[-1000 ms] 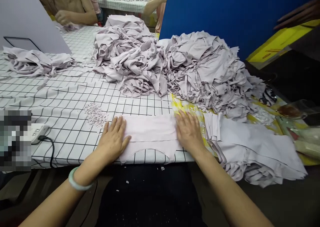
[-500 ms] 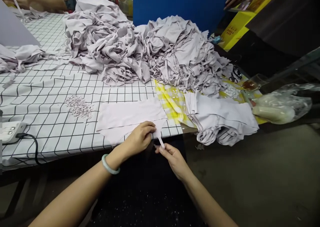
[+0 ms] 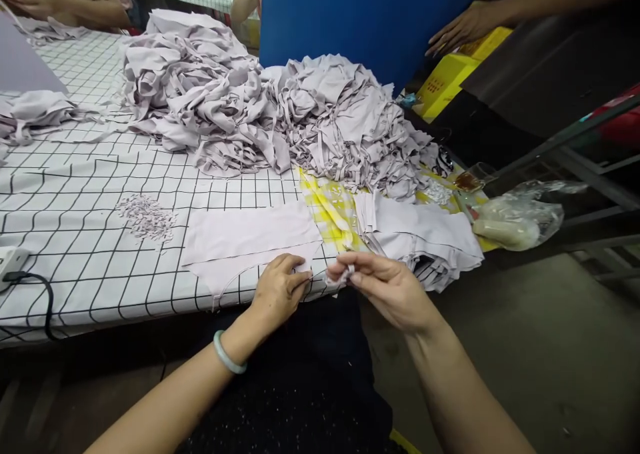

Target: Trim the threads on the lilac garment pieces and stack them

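A flat, pale lilac cloth piece (image 3: 245, 234) with a curved cutout lies along the table's near edge. My left hand (image 3: 281, 284) is closed on its right end, thumb and fingers pinched together. To the right, my right hand (image 3: 387, 284) is raised a little, its fingertips closed around a small curled pale cloth strap (image 3: 346, 275). A thin dark line runs between the two hands; I cannot tell whether it is thread or a tool's tip. Beyond my right hand, a folded stack of matching cloth pieces (image 3: 425, 231) hangs over the table edge.
Large heaps of lilac cloth (image 3: 345, 114) fill the back of the checked table (image 3: 100, 267). Small scraps (image 3: 147, 217) lie left, near a power strip (image 3: 13, 262). At right are a yellow checked cloth (image 3: 327, 211) and a plastic bag (image 3: 525, 217). Other people's hands (image 3: 463, 31) show beyond a blue board (image 3: 345, 21).
My right hand has moved up and right, and the strap, stretched straight before, is now curled at its fingertips. My left hand stays at the cloth's right end. The view has shifted slightly.
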### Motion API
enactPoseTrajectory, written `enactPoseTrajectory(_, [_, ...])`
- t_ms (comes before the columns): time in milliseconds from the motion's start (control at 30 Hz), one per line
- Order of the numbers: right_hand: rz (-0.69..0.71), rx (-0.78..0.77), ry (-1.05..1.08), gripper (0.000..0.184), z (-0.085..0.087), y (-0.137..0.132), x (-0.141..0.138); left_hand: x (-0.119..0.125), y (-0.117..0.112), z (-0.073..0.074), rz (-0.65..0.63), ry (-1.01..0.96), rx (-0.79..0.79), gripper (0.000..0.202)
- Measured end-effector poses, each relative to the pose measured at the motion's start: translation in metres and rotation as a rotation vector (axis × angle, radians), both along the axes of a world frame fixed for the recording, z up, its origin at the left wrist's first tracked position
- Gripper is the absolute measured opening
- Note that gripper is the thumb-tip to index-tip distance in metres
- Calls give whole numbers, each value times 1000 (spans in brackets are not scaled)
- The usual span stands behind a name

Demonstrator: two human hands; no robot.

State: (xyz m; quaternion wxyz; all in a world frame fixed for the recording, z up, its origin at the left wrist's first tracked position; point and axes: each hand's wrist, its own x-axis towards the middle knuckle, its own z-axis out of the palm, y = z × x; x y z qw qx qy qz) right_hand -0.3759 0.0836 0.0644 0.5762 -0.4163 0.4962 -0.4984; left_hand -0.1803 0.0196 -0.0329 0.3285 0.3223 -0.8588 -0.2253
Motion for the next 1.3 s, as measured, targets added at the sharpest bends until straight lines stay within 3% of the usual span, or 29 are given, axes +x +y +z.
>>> enactPoseTrajectory(167, [-172, -97, -40, 27, 10, -58, 4, -2, 1, 0, 45, 9, 4, 18])
enactPoseTrajectory(333, [-299, -178, 141, 23, 3, -99, 7, -2, 2, -1, 72, 17, 16, 20])
enactPoseTrajectory(533, [-278, -57, -124, 35, 5, -123, 18, -2, 2, -1, 47, 80, 114, 23])
enactPoseTrajectory(633, [-225, -40, -79, 33, 8, -112, 29, 2, -12, 21, 42, 296, 383, 18])
enactPoseTrajectory(733, [-163, -50, 128, 29, 5, -91, 41, 8, -36, 56, 66, 574, 893, 21])
enactPoseTrajectory(800, [-176, -107, 337, 26, 1, -77, 49, 11, -50, 74, -3, 733, 1223, 24])
enactPoseTrajectory(900, [-200, -248, 577, 24, -7, -60, 57, 14, -56, 83, -85, 801, 1456, 25])
enactPoseTrajectory(1000, [-126, -304, 683, 24, -13, -40, 62, 19, -42, 74, -78, 629, 1306, 22])
enactPoseTrajectory(1167, [4, -40, 611, 19, -23, -7, 67, 36, -9, 57, -106, 228, 642, 19])
enactPoseTrajectory(1300, [-67, 132, 489, 23, -32, -19, 67, 37, -22, 43, -117, 164, 325, 12])
